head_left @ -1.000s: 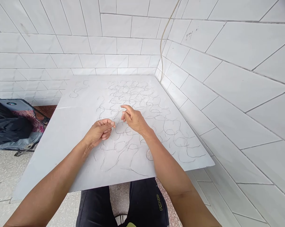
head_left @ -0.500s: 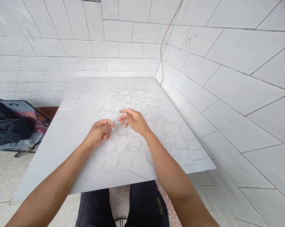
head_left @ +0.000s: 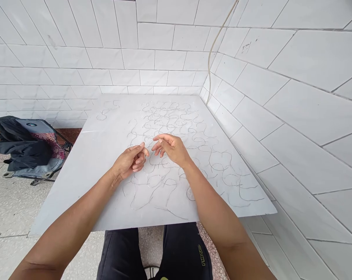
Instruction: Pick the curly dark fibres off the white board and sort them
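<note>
My left hand is above the white board, thumb and forefinger pinched on a thin wire that loops down by the curled fingers. Just to its right is my right hand, palm down, its thumb pressed against the forefinger and the other fingers loosely apart. A thin strand seems to be in that pinch, though it barely shows. The two hands do not touch. Beneath and around them, many curved, bent wires lie on the board, some overlapping.
The white board reaches from above my legs to the tiled corner. At its far left lie a few wire pieces. A folding chair with dark cloth on it stands left. A pale cable runs down the corner.
The view has shifted slightly left, so everything sits further right. My left hand has turned a little, its thumb now raised over the fingers. My right hand keeps nearly the same pose.
</note>
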